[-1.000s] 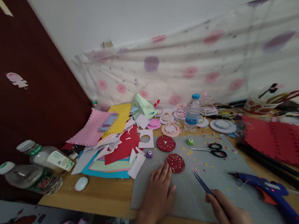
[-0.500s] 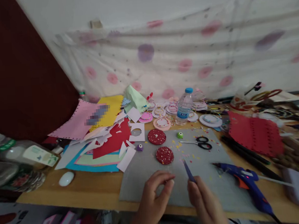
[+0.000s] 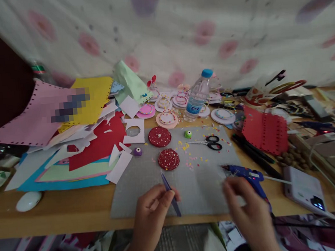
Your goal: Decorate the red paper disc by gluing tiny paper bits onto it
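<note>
My left hand (image 3: 153,209) is closed on a pair of blue tweezers (image 3: 171,195), with the tips pointing away from me over the grey cutting mat (image 3: 201,192). Just beyond the tips lies a dark red round disc with pale dots (image 3: 168,159), and a similar red disc (image 3: 159,136) is behind it. My right hand (image 3: 246,208) holds nothing; its fingers are bent, apart from the thumb and a bit blurred. It is beside a blue hot glue gun (image 3: 246,173) and hides part of its handle.
Black-handled scissors (image 3: 212,142), small green (image 3: 188,134) and purple punches (image 3: 137,151) and paper bits lie on the mat. A water bottle (image 3: 197,96) stands behind, near beaded paper circles (image 3: 167,119). Coloured paper (image 3: 99,140) is piled left; a phone (image 3: 304,188) sits right.
The tweezers have passed from my right hand to my left. My right hand has moved right, to the glue gun. The view has tilted down and shifted.
</note>
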The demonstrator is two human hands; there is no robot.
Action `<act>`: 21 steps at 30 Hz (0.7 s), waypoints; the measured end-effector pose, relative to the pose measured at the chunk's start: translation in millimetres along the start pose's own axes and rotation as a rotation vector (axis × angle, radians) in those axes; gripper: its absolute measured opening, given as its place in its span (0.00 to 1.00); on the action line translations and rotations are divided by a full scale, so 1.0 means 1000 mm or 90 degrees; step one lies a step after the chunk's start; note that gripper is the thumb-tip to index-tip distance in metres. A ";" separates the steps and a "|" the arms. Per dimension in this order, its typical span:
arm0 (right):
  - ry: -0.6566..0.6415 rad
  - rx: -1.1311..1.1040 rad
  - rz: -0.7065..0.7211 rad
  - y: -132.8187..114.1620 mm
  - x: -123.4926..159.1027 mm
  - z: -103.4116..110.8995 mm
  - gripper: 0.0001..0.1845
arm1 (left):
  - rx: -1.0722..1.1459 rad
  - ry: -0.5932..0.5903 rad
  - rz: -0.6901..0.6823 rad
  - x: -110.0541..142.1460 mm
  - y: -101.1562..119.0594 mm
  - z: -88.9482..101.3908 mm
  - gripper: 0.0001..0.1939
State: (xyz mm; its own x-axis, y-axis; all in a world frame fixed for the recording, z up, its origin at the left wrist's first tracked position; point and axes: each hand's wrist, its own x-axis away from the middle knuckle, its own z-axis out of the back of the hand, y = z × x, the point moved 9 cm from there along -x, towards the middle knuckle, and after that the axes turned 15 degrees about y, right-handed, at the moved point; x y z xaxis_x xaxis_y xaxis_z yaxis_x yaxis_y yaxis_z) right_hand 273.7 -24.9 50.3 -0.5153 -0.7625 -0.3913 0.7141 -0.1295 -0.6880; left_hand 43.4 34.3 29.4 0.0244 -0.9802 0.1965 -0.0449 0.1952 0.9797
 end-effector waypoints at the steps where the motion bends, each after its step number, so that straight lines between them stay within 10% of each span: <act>1: 0.068 0.080 -0.024 0.023 -0.008 0.017 0.15 | 0.000 -0.009 0.013 -0.002 -0.003 0.002 0.15; 6: 0.145 0.284 -0.107 0.081 -0.016 0.052 0.18 | -0.016 -0.070 0.062 -0.012 -0.024 0.002 0.18; 13: -0.025 0.060 0.120 0.002 -0.017 -0.016 0.02 | 0.010 -0.143 0.135 -0.022 -0.032 -0.013 0.15; 21: -0.273 -0.160 0.072 -0.035 0.020 -0.061 0.07 | 0.003 -0.213 0.138 -0.014 -0.039 -0.029 0.15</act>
State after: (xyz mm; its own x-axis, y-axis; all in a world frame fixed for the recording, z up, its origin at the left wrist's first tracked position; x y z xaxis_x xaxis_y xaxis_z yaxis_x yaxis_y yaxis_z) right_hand 209.3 3.3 29.0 -0.1636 -0.9612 -0.2223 0.5910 0.0850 -0.8022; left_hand 74.1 41.7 -10.4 -0.3131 -0.8729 0.3743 -0.0178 0.3994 0.9166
